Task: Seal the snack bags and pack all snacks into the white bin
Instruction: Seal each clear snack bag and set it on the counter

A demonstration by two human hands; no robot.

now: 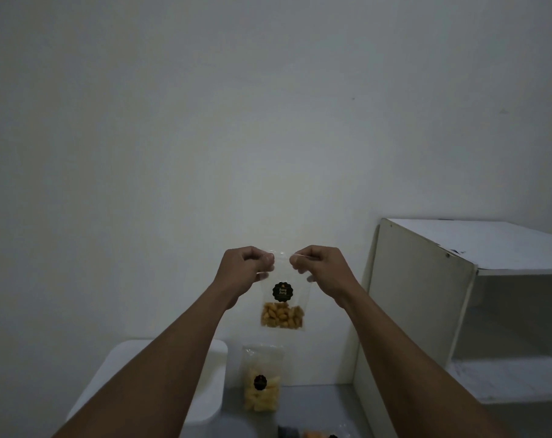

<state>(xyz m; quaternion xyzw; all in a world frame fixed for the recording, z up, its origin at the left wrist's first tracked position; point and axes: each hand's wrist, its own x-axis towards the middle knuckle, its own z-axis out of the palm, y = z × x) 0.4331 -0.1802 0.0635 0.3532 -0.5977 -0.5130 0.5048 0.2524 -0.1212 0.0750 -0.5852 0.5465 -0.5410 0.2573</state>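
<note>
I hold a clear snack bag (pixel 282 306) up in front of the wall; it has a round black label and orange-brown snacks in its bottom. My left hand (pixel 244 273) pinches the bag's top left corner and my right hand (pixel 322 270) pinches the top right corner. Below it, a second clear bag (pixel 261 382) of pale yellow snacks with a black label leans against the wall on the grey surface. The white bin (pixel 211 387) stands at lower left, partly hidden by my left forearm. More snack packets (pixel 312 434) peek in at the bottom edge.
A white open shelf unit (pixel 426 295) stands at the right, close to my right forearm. A plain white wall fills the background. The grey surface (pixel 319 403) runs between the bin and the shelf.
</note>
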